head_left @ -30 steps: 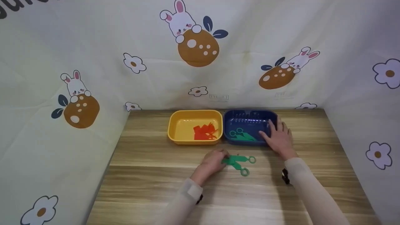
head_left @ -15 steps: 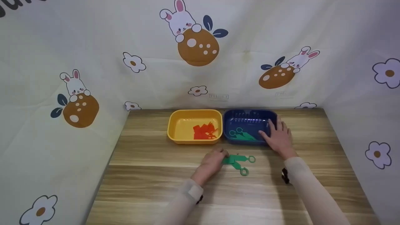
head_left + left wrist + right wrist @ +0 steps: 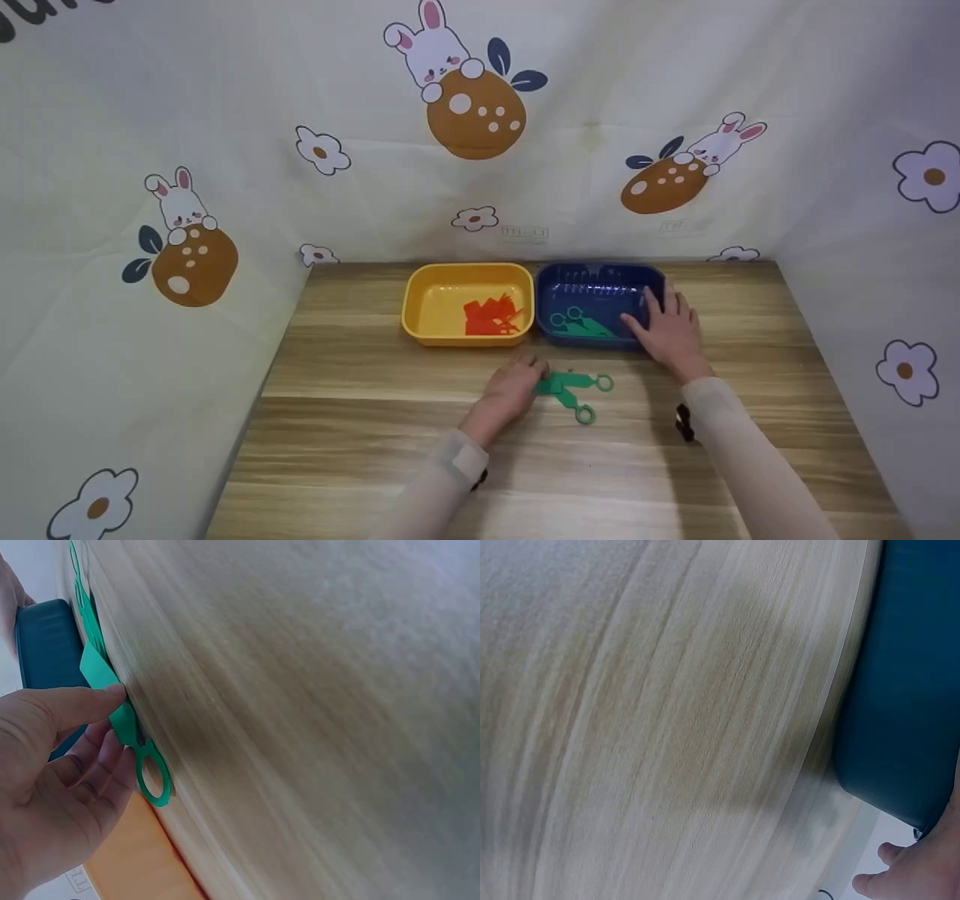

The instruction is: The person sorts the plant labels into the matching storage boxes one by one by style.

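On the wooden table, my left hand [image 3: 514, 386] pinches a flat green piece with ring ends [image 3: 556, 385] between thumb and fingers. Its two arms spread toward the right in a V, each ending in a ring. From the left wrist, another ring [image 3: 154, 776] shows just below my fingertips, and the thumb [image 3: 97, 701] lies on the green part. My right hand [image 3: 671, 330] rests on the right end of a dark blue tray [image 3: 600, 343], fingers spread over its rim and thumb over the inside. Similar green pieces [image 3: 585, 327] with rings lie in that tray.
Directly left of the blue tray stands a yellow tray [image 3: 465, 341] with red-orange flat pieces [image 3: 491, 315] in its right part. Both trays sit near the table's back edge. A fabric backdrop [image 3: 360, 202] printed with rabbits and flowers rises behind and at both sides.
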Tool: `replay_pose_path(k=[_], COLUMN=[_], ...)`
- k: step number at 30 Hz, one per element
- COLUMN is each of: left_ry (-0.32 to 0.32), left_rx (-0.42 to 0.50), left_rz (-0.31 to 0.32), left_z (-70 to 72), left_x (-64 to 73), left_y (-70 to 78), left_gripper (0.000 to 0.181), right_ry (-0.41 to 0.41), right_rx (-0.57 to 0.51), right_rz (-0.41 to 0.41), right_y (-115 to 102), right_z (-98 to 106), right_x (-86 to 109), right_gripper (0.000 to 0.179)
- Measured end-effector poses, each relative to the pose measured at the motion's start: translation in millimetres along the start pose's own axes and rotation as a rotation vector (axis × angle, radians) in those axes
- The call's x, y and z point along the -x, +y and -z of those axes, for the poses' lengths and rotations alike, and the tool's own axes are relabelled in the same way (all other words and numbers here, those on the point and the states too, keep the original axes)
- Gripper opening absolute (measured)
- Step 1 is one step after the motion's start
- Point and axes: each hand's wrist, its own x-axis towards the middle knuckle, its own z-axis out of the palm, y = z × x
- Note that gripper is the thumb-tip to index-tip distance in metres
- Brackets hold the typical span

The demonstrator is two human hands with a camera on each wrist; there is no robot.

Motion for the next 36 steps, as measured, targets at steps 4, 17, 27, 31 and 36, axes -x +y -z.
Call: replay_pose_path(k=[4,17,27,31,36], left_ry=[-0.023,0.004,-0.038,-0.055,-0.102], left_rx=[0.01,-0.028,0.015,0.037,0.081], left_rz=[0.013,-0.01,0.02,0.036,0.069], left_z=[-0.6,-0.7,4.9,6.8,12.4], left_x=[-0.3,3.3,2.2,0.3,-2.8], left_y=[0.2,1.1,1.0,1.9,4.0], left_gripper=[0.024,0.019,0.016,0.017,0.019], right_ry=[-0.003,0.0,-0.013,-0.011,-0.008], right_rx=[-0.006,0.0,0.001,-0.009,-0.006], right_rz=[-0.009,0.007,0.001,0.0,-0.004], right_y=[-0.8,-5.0,-5.3,-5.2,-5.1], right_z=[0.3,5.9,5.9,5.7,4.9], right_x=[0.1,4.9,4.9,4.4,3.1], right_gripper=[0.089,0.09,0.091,0.091,0.091])
